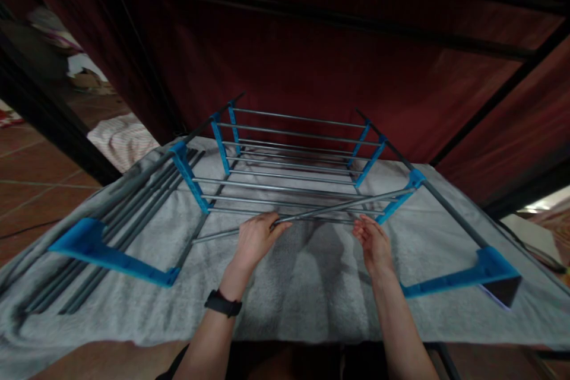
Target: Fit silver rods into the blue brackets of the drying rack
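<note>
My left hand [260,234] is closed round a thin grey metal rod [329,209]. This rod slants across the front of a rack [289,180] made of grey bars and blue plastic brackets. Its far right end lies by the right front bracket [395,205], and its left end is low beside the left side bar. My right hand [373,240] is held with loosely bent fingers near the right end of a lower crossbar; whether it touches the bar I cannot tell. The nearest blue brackets, left [116,255] and right [463,279], have no crossbar between them.
The rack rests on a surface covered with a grey cloth [294,297]. Several loose grey tubes [129,231] lie at the left. Behind stands a dark red panel [285,65] with dark frame bars. A striped cloth [122,139] and tiled floor [40,172] show at left.
</note>
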The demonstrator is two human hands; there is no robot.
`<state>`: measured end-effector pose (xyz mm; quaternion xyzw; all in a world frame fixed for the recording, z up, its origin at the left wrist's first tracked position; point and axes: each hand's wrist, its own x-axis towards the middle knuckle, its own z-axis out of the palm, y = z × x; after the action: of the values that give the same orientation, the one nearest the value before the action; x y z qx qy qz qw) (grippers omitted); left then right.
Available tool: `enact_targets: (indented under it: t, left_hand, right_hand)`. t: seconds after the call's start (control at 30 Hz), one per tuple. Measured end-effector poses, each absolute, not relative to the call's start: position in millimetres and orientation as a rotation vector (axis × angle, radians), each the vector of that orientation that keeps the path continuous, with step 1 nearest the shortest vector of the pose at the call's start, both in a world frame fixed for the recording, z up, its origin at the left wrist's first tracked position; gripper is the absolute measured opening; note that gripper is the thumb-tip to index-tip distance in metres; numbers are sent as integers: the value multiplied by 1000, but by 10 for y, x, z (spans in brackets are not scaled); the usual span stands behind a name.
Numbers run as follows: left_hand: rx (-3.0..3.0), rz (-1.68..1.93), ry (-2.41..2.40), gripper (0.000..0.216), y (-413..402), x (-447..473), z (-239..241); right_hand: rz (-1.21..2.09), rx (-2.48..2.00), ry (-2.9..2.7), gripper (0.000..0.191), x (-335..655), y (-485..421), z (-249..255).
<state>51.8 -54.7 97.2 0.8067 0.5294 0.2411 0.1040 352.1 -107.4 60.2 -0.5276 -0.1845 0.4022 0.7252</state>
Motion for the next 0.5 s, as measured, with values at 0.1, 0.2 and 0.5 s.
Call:
enact_targets:
  t: [0.1,0.2,0.5]
  left_hand:
    - [2392,708,1514,39,-537,516,952]
    - [2422,672,1504,42,-536,515,924]
    - [2617,529,1434,43,-533,627,779]
  right_hand:
    - [916,-1140,-399,33,3541,-1083,621]
    - [944,-1095,-402,32,3567,-1103,641]
    - [947,-1085,-391,21,3770,-1075,484]
